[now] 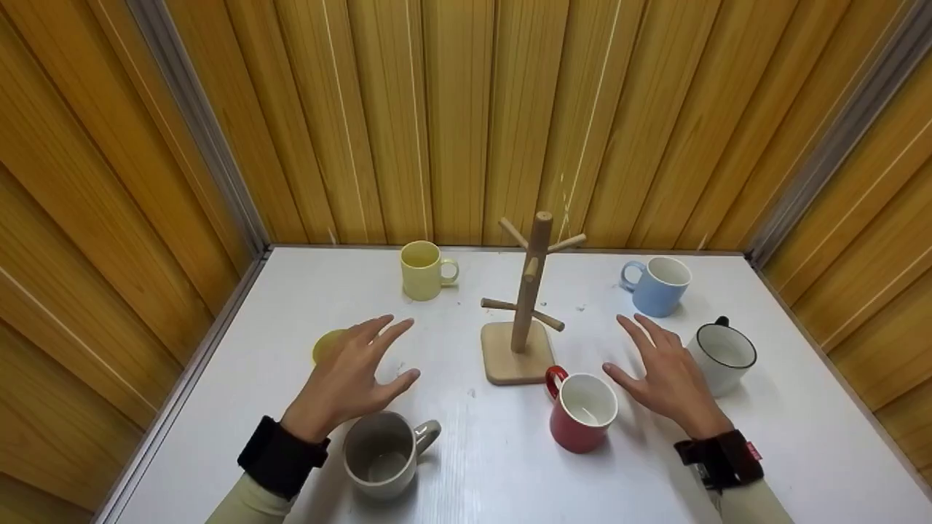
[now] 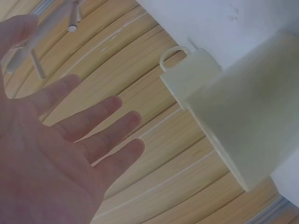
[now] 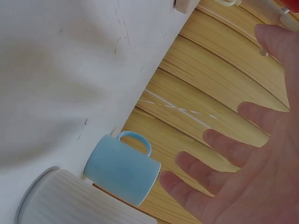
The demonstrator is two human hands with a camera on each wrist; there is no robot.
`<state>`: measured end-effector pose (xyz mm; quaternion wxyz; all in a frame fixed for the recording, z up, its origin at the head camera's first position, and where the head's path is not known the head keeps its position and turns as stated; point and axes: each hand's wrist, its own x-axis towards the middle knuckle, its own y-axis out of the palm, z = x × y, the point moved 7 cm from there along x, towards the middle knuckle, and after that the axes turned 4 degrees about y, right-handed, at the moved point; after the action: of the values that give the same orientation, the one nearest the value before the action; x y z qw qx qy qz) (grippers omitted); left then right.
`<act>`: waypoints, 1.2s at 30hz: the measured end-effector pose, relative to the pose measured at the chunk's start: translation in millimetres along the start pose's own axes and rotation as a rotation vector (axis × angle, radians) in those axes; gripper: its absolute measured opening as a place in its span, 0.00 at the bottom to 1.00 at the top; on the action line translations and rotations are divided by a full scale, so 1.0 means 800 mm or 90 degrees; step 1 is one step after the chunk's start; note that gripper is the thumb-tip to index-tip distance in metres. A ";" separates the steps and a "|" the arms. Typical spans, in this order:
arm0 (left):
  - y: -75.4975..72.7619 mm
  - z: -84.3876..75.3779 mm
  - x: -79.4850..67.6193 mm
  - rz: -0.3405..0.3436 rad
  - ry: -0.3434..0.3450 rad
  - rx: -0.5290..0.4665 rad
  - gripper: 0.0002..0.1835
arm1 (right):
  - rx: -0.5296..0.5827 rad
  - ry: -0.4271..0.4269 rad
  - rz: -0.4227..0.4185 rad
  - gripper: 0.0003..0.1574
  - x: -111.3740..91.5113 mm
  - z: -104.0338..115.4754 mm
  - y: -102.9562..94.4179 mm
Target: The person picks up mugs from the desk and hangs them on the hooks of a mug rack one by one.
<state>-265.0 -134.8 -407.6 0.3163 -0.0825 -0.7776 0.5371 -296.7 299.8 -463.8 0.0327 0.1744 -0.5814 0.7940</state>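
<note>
Left hand: empty, fingers straight, spread wide, near grey mug. Right hand: likewise, between red mug and black-rimmed white mug. Wooden rack stands between hands, red mug just beside its base. White tabletop runs behind rack to back edge.

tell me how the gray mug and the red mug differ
The gray mug is gray inside and out; the red mug is red outside but white inside. In the head view, the gray mug's handle is on its right, the red mug's on its upper left. Both stand upright.
</note>
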 end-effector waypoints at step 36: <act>-0.026 -0.093 0.009 -0.045 0.053 0.017 0.41 | 0.029 -0.032 0.027 0.49 -0.009 0.050 -0.026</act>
<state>-222.7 -81.5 -369.7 0.3682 -0.0733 -0.7588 0.5323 -274.7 270.0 -436.5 -0.0026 0.1826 -0.5670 0.8032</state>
